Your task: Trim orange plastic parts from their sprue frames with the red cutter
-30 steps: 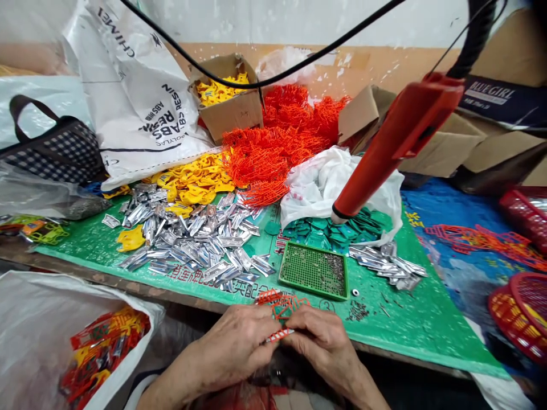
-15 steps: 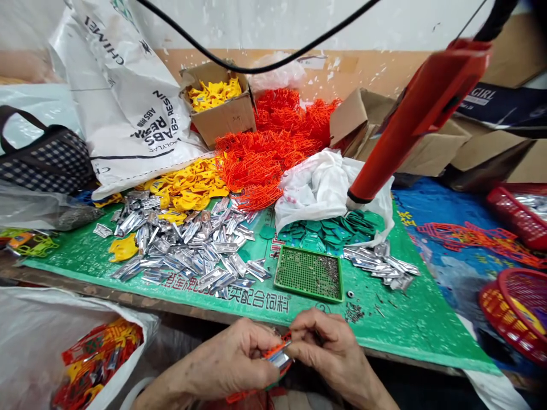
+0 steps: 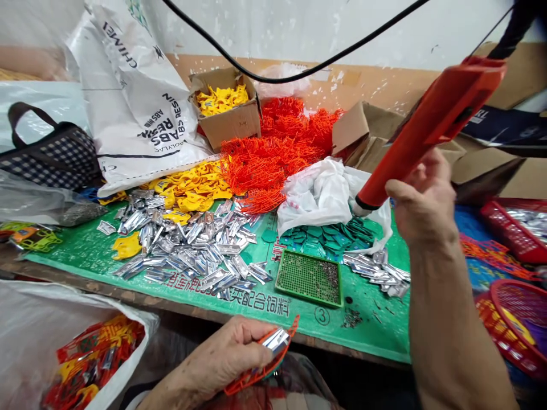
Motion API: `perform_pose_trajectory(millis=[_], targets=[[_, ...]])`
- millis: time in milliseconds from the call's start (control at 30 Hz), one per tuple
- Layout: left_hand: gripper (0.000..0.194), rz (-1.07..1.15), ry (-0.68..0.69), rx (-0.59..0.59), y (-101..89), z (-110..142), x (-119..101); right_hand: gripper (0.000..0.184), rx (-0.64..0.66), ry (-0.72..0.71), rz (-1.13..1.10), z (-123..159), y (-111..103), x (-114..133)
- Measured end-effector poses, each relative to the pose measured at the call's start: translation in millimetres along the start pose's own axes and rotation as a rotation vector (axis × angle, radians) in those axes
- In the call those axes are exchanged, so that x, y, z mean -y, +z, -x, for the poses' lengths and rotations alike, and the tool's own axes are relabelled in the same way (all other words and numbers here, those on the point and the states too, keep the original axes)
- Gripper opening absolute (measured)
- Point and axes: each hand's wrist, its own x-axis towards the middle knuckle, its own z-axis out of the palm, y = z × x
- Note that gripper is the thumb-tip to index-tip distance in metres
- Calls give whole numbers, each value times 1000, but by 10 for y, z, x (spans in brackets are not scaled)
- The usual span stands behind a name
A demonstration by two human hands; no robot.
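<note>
My left hand (image 3: 233, 353) is closed at the front edge of the table, around an orange plastic frame (image 3: 256, 378) with a shiny metal plate (image 3: 277, 340) against it. A bit of green shows under the frame. My right hand (image 3: 425, 196) is raised to a red electric screwdriver (image 3: 421, 136) hanging tilted from above. Its thumb lies along the lower side of the body and the fingers go partly out of sight behind it. The screwdriver's tip points down left over a white plastic bag (image 3: 318, 191) with green pieces (image 3: 333, 236) at its mouth.
A green tray of small screws (image 3: 308, 279) stands before me. Silver metal plates (image 3: 196, 245), yellow parts (image 3: 192, 188) and orange frames (image 3: 265, 159) lie heaped behind. A sack of assembled pieces (image 3: 98, 364) is lower left; red baskets (image 3: 513, 324) are at right. A black cable (image 3: 273, 80) hangs across.
My right hand has left the orange frame and moved up right to the screwdriver. The left hand keeps the frame and plate, now tilted with more of them showing. The view has shifted slightly.
</note>
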Motion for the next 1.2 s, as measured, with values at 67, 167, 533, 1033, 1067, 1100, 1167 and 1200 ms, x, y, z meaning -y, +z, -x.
perform_pose_trajectory(millis=[67, 167, 533, 1033, 1067, 1100, 1167, 1200], targets=[[14, 27, 16, -9, 1, 16, 20, 65, 146, 119, -129, -183, 152, 39], [13, 80, 34, -37, 11, 31, 50, 68, 312, 301, -238, -247, 388, 179], [18, 365, 41, -92, 76, -77, 92, 26, 275, 428, -344, 913, 1035, 331], [18, 92, 178, -260, -118, -63, 124, 10, 143, 371, -287, 1190, 1107, 118], [18, 93, 184, -257, -117, -64, 121, 10, 144, 373, -288, 1194, 1110, 116], [19, 95, 190, -256, -115, -66, 117, 10, 146, 375, -288, 1196, 1111, 115], [19, 102, 202, -256, -113, -73, 103, 10, 152, 375, -296, 1197, 1112, 120], [20, 103, 207, -261, -113, -77, 95, 10, 150, 377, -301, 1197, 1113, 125]])
